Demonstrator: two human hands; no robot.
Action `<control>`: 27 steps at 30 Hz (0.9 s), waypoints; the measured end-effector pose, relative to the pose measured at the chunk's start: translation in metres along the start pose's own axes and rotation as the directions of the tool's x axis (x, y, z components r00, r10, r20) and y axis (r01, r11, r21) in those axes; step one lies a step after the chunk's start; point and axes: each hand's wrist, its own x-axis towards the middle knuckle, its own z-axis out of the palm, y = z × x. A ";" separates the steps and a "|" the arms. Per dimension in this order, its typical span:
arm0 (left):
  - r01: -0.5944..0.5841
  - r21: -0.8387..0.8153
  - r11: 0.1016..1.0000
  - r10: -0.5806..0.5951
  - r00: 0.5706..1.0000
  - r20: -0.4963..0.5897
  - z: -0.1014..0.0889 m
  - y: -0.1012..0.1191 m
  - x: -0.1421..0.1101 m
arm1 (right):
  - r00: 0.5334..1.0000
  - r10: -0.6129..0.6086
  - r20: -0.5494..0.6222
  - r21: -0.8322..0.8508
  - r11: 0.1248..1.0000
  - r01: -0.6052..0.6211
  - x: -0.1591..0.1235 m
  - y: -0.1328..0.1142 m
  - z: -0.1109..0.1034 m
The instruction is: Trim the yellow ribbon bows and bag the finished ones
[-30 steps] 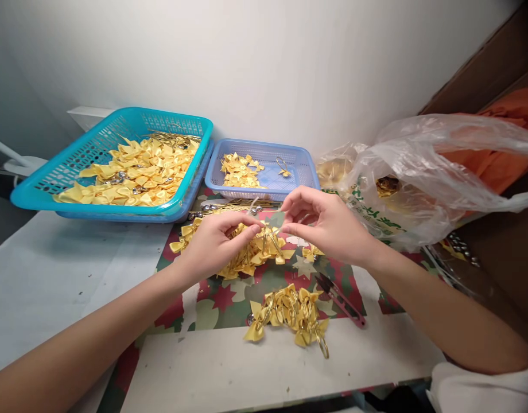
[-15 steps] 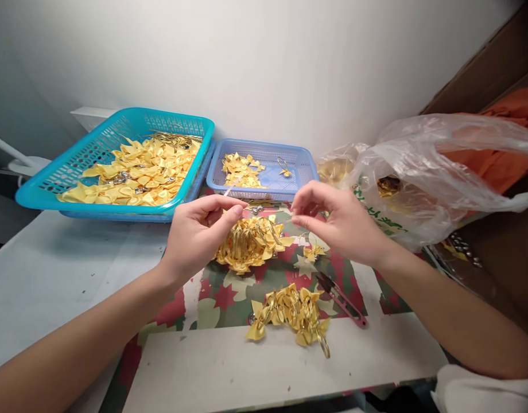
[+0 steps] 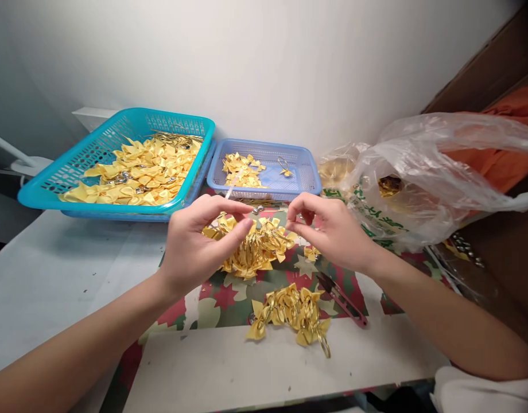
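Note:
My left hand [image 3: 206, 238] is held over the bunch of yellow satin bows with gold rings [image 3: 251, 252], thumb and forefinger close together. A thin pale strip [image 3: 232, 188] sticks up behind its forefinger; whether the hand holds it is unclear. My right hand [image 3: 330, 229] is pinched at the bunch's right side, and anything between its fingertips is too small to make out. Just under this hand lies a single bow [image 3: 311, 253]. Closer to me are a second cluster of ringed bows [image 3: 292, 310] and dark thread snips with a reddish handle [image 3: 344, 301].
A teal basket [image 3: 44, 192] heaped with yellow bows stands at left. Against the wall, a small blue basket [image 3: 309, 186] holds bows and a ring. Small silver bells [image 3: 257, 210] lie before it. A clear plastic bag [image 3: 419, 189] is at right; patterned paper [image 3: 229, 298] covers the table.
Both hands have come slightly lower, and my right hand has drawn a little to the left, over the single bow. The left thumb and forefinger are slightly further apart.

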 end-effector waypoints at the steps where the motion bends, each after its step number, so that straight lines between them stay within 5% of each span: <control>1: -0.025 0.029 0.999 0.023 0.999 0.043 0.001 -0.001 0.000 | 1.000 -0.019 0.007 0.010 1.000 0.019 0.001 -0.002 0.002; 5: -0.091 0.066 0.994 0.080 0.985 0.153 0.007 -0.007 0.001 | 0.993 -0.110 0.047 0.069 0.992 0.107 0.010 -0.013 0.012; 9: 0.015 -0.033 0.999 -0.010 0.989 0.144 0.007 -0.013 0.000 | 0.990 -0.137 0.033 0.111 0.985 0.132 0.019 -0.017 0.016; 14: 0.138 -0.116 0.984 -0.128 0.988 0.091 0.006 -0.012 0.002 | 0.994 -0.090 0.065 0.045 0.995 0.087 0.020 0.012 0.018; 20: 0.142 -0.117 0.983 -0.131 0.987 0.091 0.008 -0.010 0.002 | 0.939 -0.174 0.297 0.024 0.984 0.175 0.026 0.041 0.028; 27: 0.163 -0.044 0.986 -0.166 0.982 -0.085 0.002 -0.015 0.004 | 0.980 -0.077 0.184 0.088 0.994 0.062 0.022 0.039 0.012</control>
